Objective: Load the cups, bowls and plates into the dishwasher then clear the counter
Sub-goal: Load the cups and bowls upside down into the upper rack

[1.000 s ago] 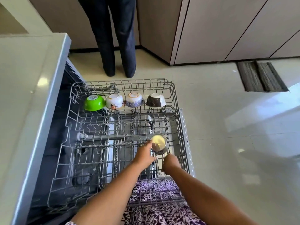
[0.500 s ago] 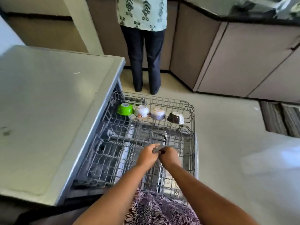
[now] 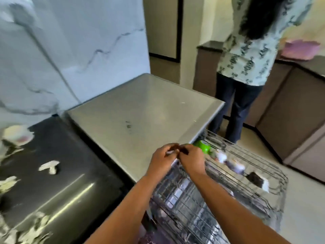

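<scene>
Over the rack (image 3: 246, 191) edge, left hand (image 3: 162, 160) and right hand (image 3: 192, 161) meet, curled grip's contents unclear, green bowl (image 3: 203, 147) just beyond.

Single head-worn view, looking forward and down, close above the left hand (image 3: 162, 161) and right hand (image 3: 193, 160), wire rack (image 3: 228, 199) just beyond them.

Two bare forearms rise from the lower edge and converge near the centre; the left hand (image 3: 162, 160) and right hand (image 3: 192, 160) meet with their backs toward the camera, fingertips touching each other; the fingers of both curl inward; blur hides whether anything small is pinched between them.
</scene>
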